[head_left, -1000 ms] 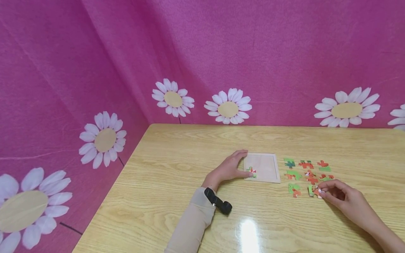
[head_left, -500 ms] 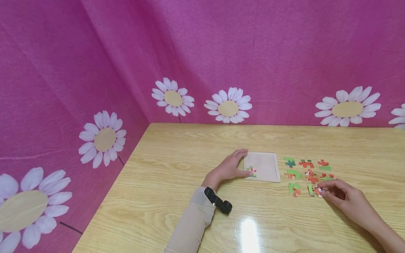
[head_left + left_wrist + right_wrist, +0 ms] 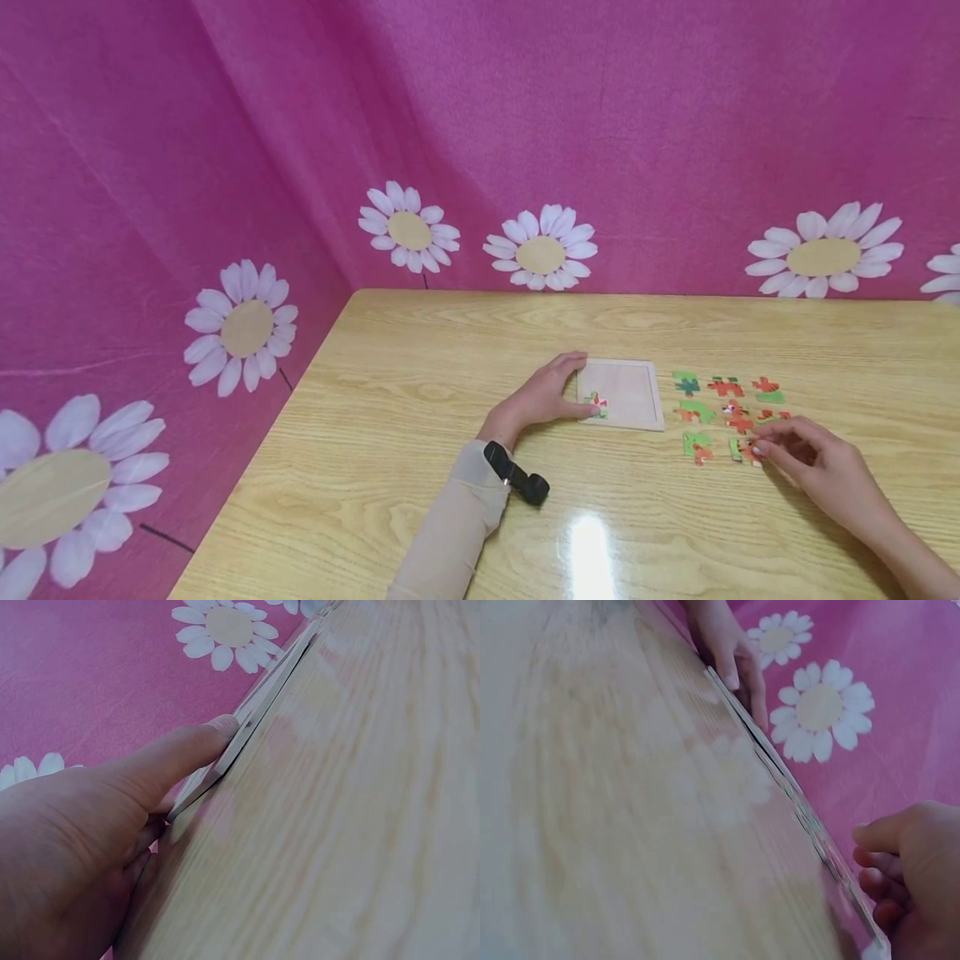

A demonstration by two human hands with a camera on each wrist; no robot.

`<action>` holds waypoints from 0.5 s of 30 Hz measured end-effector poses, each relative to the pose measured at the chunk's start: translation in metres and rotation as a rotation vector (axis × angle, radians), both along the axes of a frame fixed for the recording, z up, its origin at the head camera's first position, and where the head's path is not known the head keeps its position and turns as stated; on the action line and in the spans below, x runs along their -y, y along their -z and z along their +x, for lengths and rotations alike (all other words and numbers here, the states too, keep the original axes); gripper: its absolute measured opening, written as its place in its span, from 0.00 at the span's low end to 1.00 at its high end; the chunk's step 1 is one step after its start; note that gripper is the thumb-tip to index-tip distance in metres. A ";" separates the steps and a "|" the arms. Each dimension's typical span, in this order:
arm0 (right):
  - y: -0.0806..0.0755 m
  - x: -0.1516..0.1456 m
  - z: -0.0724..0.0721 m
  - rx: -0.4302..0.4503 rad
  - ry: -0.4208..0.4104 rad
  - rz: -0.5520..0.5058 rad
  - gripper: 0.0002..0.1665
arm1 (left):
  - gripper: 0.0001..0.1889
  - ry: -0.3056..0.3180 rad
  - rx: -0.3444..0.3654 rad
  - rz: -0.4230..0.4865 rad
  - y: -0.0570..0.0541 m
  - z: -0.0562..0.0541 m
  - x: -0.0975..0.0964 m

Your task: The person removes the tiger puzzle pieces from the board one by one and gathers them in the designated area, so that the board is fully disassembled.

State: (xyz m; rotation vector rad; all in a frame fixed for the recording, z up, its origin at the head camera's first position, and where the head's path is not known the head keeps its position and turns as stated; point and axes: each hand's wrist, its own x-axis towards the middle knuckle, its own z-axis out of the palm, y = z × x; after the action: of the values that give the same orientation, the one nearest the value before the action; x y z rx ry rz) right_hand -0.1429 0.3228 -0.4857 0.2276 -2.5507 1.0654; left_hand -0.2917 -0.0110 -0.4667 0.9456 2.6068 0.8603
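My left hand (image 3: 536, 398) grips the left side of a shallow, light wooden puzzle tray (image 3: 657, 400). Its thumb (image 3: 202, 742) lies over the tray's near left edge, and the fingers reach the far left corner. One green and red puzzle piece (image 3: 595, 402) sits inside the tray by that thumb. Farther right, my right hand (image 3: 821, 462) pinches the right end of an orange and green puzzle piece (image 3: 737, 451) lying on the table. Thumb and fingers hide part of this piece. From the right wrist, the curled fingers (image 3: 885, 862) appear beside the row of pieces, seen edge-on.
Several loose puzzle pieces lie in rows between the tray and my right hand, among them a dark green one (image 3: 686, 384) and a red one (image 3: 738, 419). A pink flowered cloth (image 3: 660, 150) hangs behind the wooden table (image 3: 420, 375).
Both hands stay almost where they were. My right fingers shift very slightly at the orange and green puzzle piece, covering a little more of it. The whole head view drifts a little.
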 end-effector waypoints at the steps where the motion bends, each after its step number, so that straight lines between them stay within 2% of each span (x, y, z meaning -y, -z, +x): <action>1: -0.001 0.003 -0.001 -0.010 0.001 -0.001 0.05 | 0.45 0.002 -0.003 -0.004 0.000 0.000 0.000; 4: -0.005 0.016 -0.004 -0.036 -0.024 -0.019 0.07 | 0.44 0.010 -0.012 -0.018 -0.001 -0.001 0.000; 8: -0.009 0.035 -0.013 -0.080 -0.088 -0.042 0.10 | 0.45 0.016 0.011 -0.023 -0.002 -0.002 -0.001; 12: -0.013 0.051 -0.023 -0.079 -0.147 -0.051 0.10 | 0.46 0.023 0.058 -0.032 -0.005 -0.001 0.000; 15: -0.014 0.061 -0.029 -0.062 -0.162 -0.044 0.10 | 0.48 0.037 0.073 -0.044 -0.005 0.000 0.000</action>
State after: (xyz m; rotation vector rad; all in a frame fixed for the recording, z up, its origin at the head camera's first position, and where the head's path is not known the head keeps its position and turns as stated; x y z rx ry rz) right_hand -0.1715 0.2623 -0.4722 0.4548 -2.4851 1.1533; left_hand -0.2918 -0.0115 -0.4613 0.9301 2.5284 0.8098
